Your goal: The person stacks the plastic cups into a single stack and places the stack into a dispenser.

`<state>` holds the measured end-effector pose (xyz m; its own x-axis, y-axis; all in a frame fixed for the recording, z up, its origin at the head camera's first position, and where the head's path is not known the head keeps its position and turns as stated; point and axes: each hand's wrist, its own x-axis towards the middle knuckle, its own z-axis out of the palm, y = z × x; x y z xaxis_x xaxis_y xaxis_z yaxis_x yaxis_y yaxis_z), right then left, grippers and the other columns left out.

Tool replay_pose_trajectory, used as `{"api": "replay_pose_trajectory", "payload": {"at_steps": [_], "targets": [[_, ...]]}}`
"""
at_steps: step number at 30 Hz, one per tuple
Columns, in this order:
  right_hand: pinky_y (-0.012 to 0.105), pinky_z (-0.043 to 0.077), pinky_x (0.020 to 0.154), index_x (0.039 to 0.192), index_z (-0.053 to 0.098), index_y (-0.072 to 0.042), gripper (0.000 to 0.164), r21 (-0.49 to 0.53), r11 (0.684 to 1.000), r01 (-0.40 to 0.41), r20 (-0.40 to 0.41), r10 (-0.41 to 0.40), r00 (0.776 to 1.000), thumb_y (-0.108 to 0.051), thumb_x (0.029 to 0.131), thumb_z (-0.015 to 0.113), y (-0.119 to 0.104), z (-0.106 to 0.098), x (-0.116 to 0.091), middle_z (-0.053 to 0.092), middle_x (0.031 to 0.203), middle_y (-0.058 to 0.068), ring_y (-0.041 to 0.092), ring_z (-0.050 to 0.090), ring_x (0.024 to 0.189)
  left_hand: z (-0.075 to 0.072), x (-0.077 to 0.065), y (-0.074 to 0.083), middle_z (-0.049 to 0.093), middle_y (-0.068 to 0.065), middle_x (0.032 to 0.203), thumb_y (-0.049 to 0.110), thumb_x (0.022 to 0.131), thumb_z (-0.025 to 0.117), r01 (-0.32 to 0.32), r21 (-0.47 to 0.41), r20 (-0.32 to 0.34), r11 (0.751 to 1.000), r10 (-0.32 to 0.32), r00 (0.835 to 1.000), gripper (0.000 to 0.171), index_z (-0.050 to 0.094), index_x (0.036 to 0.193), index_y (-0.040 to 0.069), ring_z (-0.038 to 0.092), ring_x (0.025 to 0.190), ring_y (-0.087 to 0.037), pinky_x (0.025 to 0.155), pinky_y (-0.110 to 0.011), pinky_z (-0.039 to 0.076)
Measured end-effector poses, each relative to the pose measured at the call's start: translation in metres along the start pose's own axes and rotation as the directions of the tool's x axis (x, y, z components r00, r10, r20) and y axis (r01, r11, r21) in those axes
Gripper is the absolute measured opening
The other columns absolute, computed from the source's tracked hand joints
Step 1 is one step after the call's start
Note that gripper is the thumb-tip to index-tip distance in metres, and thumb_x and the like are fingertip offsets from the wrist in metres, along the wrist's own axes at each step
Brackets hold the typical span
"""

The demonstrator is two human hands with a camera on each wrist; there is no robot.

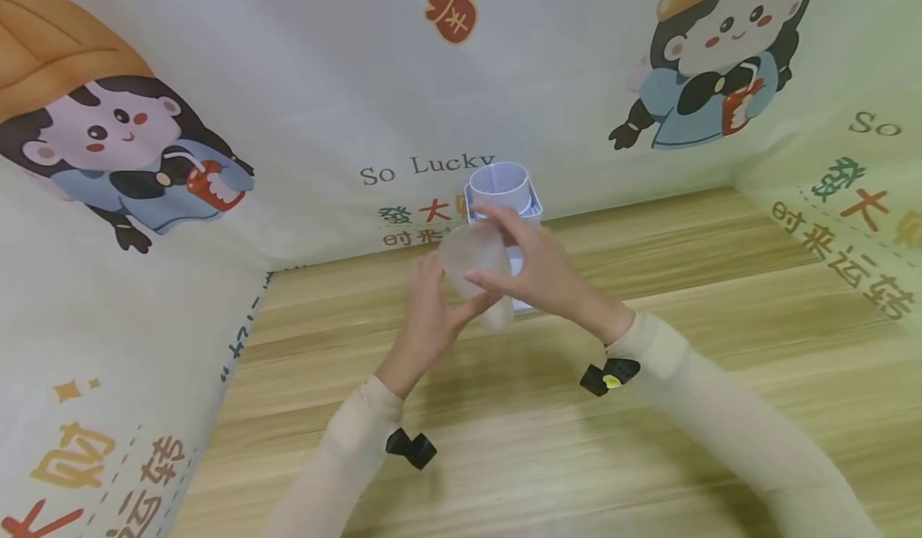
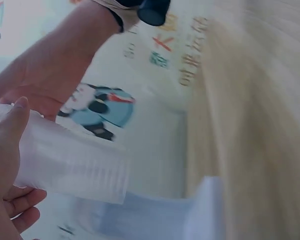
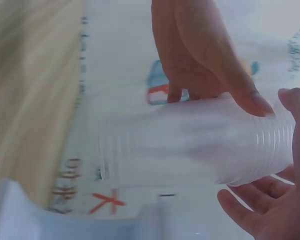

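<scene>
A stack of clear plastic cups (image 1: 471, 259) is held up above the table between both hands. My left hand (image 1: 426, 310) grips the stack from the left, its thumb stretched across the near side. From the right, my right hand (image 1: 540, 270) curls its fingers and thumb around the wider top end. In the left wrist view the nested rims of the cups (image 2: 72, 157) show as close ridges. The right wrist view has the stack (image 3: 190, 140) between the two hands. Just behind stands a pale white-blue holder (image 1: 500, 190) with a round open tube on top, partly hidden by the hands.
The holder stands on a wood-grain table (image 1: 490, 426), close to the back wall. A printed cloth (image 1: 324, 106) with cartoon figures and lettering covers the walls at the back and both sides. Each wrist wears a small black camera (image 1: 412, 447).
</scene>
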<state>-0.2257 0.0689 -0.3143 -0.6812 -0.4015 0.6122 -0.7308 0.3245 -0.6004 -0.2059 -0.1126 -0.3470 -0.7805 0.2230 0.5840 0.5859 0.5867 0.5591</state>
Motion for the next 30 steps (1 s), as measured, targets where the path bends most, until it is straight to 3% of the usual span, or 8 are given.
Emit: {"api": "replay_pose_trajectory", "payload": {"at_steps": [4,7,13,19,30], "targets": [[0.039,0.056,0.094,0.143,0.045,-0.005,0.075,0.019,0.996,0.087,-0.114,-0.085,0.990,-0.018,0.079,0.083,-0.020,-0.021,0.020,0.067,0.126,0.014,0.025,0.068,0.106,-0.018,0.029,0.023,0.066,-0.010,0.127,0.032,0.075,0.086,-0.083,0.040,-0.050,0.996,0.085,0.995,0.066,0.059,0.130,0.008,0.049,0.113,-0.029,0.100,-0.045,0.033],[0.035,0.055,0.094,0.143,0.045,-0.006,0.076,0.009,0.995,0.104,-0.159,-0.101,0.982,-0.018,0.078,0.084,-0.031,-0.036,0.036,0.069,0.122,0.012,0.022,0.069,0.106,-0.029,0.048,0.037,0.066,-0.007,0.128,0.037,0.076,0.084,-0.083,0.060,-0.051,0.995,0.086,0.995,0.065,0.059,0.130,0.011,0.047,0.113,-0.027,0.100,-0.043,0.032],[0.025,0.053,0.096,0.143,0.045,-0.011,0.075,-0.001,0.999,0.041,-0.194,-0.041,0.980,-0.025,0.080,0.083,-0.037,-0.058,0.064,0.072,0.120,0.008,0.014,0.068,0.106,-0.039,0.079,0.050,0.062,-0.007,0.128,0.042,0.078,0.082,0.003,0.061,-0.060,0.998,0.001,0.998,0.062,0.060,0.126,0.011,0.040,0.116,-0.027,0.100,-0.042,0.033],[0.027,0.052,0.095,0.143,0.046,-0.014,0.074,0.029,0.999,-0.035,-0.230,0.040,0.972,-0.027,0.081,0.082,-0.033,-0.069,0.083,0.071,0.118,0.008,0.016,0.069,0.101,-0.041,0.101,0.051,0.058,-0.007,0.130,0.051,0.078,0.079,0.117,0.084,-0.095,0.990,-0.109,0.990,0.071,0.055,0.126,0.006,0.037,0.122,-0.026,0.105,-0.042,0.035],[0.026,0.050,0.098,0.145,0.045,-0.016,0.078,0.024,0.991,-0.131,-0.296,0.132,0.946,-0.035,0.079,0.083,-0.025,-0.080,0.113,0.069,0.121,0.006,0.015,0.065,0.107,-0.040,0.138,0.053,0.061,-0.003,0.130,0.059,0.076,0.075,0.195,0.100,-0.147,0.976,-0.180,0.973,0.074,0.058,0.128,0.009,0.039,0.123,-0.024,0.110,-0.040,0.032]]}}
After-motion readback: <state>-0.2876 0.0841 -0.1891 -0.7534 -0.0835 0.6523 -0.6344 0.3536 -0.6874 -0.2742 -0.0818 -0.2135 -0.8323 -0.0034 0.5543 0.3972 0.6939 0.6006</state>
